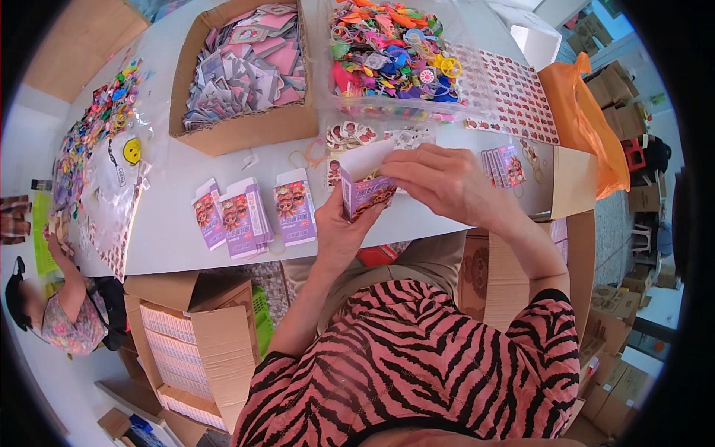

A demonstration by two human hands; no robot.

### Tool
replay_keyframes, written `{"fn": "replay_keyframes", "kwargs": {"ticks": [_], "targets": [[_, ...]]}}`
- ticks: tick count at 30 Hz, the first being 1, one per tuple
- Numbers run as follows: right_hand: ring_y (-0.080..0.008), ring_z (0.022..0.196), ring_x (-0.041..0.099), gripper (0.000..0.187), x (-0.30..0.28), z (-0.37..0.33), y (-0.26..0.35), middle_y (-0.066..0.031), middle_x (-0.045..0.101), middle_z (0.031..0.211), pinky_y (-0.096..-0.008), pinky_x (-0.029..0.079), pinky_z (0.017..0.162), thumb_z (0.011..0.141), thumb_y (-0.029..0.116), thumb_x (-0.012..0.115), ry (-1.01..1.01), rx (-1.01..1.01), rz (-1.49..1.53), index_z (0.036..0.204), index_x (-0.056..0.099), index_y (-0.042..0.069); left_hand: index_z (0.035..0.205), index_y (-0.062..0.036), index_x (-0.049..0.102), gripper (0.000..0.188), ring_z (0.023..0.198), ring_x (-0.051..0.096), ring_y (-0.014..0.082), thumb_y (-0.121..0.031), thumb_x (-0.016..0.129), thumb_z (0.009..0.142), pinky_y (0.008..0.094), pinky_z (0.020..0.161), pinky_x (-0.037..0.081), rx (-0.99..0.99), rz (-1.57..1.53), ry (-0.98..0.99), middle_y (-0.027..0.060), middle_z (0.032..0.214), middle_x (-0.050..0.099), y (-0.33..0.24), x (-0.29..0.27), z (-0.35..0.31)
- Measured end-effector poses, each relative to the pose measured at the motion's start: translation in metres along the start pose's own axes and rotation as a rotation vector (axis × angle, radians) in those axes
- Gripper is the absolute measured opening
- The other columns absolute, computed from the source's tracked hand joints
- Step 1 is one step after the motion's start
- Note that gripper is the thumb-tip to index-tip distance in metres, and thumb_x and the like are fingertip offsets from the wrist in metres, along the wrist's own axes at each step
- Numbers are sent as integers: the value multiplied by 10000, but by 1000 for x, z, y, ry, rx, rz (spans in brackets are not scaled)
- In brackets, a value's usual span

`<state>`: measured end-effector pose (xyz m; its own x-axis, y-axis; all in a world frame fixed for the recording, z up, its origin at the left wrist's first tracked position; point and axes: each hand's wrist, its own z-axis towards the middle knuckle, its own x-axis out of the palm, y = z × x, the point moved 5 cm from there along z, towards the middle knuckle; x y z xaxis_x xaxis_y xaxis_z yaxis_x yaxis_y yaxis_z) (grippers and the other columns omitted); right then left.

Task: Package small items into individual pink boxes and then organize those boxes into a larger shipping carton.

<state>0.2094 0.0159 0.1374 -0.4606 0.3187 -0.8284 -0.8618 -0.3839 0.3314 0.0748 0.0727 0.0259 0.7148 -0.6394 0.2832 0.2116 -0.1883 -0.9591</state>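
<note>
A: Head view, only one. Grip?
B: Left hand (344, 223) is wrapped round the purple printed carton (367, 197), thumb in front. Right hand (439, 179) has its fingers bunched at the carton's upper end; can't tell whether they pinch the flap or something going in.
A: Carton location?
B: Raised over the near edge of the white table (167, 249), in front of the torso.
A: Progress?
B: Midway on this one, I'd judge: top gaping, not yet closed up. Rows of boxes packed in the open shipping carton (173, 339) below left look finished. Loose cartons on the tabletop look left over, but can't tell if they're filled.
A: Counts, quick.
B: One carton in hand. To its left, one slanted carton (208, 214), one overlapping carton stack (242, 217), too layered to count, and one separate carton (295, 208). On the right, a short row of purple cartons (505, 166), roughly four.
A: Supplies?
B: One cardboard box of cards (242, 140), one clear plastic tub of trinkets (357, 110), one orange plastic bag (585, 123). Cards and trinkets: too many to count. Red-printed sticker sheets (514, 93) at right, number unclear. One yellow smiley charm (132, 151) on the left.
A: People?
B: One co-worker (71, 309), far left, arm at the table.
</note>
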Motion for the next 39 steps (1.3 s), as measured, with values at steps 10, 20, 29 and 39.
{"fn": "replay_keyframes", "kwargs": {"ticks": [10,20,29,39], "targets": [[-268,678,634,322,13,1,2,-73,651,820,-349,524,581,766,95,669,504,160,19,1082,606,109,1155,1,553,383,858,627,106,-16,670,791,265,739,507,104,423,29,77,930,669,-13,3,0],[-265,907,633,391,-3,-10,-5,-141,607,1104,-314,512,732,746,0,672,-251,186,350,1127,586,23,1199,51,428,405,973,601,162,-3,615,844,291,855,493,-3,-100,91,120,1081,602,-16,5,-5],[-211,835,655,299,28,-22,-7,-112,648,984,-305,531,738,809,42,661,-220,318,709,1096,581,16,1232,48,415,485,966,607,175,-73,660,831,305,813,506,5,101,135,123,1081,603,-7,1,-11],[-195,823,658,273,16,-26,-7,-105,649,937,-300,540,732,788,44,691,-163,288,549,1035,582,6,1346,23,325,774,950,632,253,-39,757,708,329,748,533,446,463,-5,194,1173,542,-45,-1,-11]]}}
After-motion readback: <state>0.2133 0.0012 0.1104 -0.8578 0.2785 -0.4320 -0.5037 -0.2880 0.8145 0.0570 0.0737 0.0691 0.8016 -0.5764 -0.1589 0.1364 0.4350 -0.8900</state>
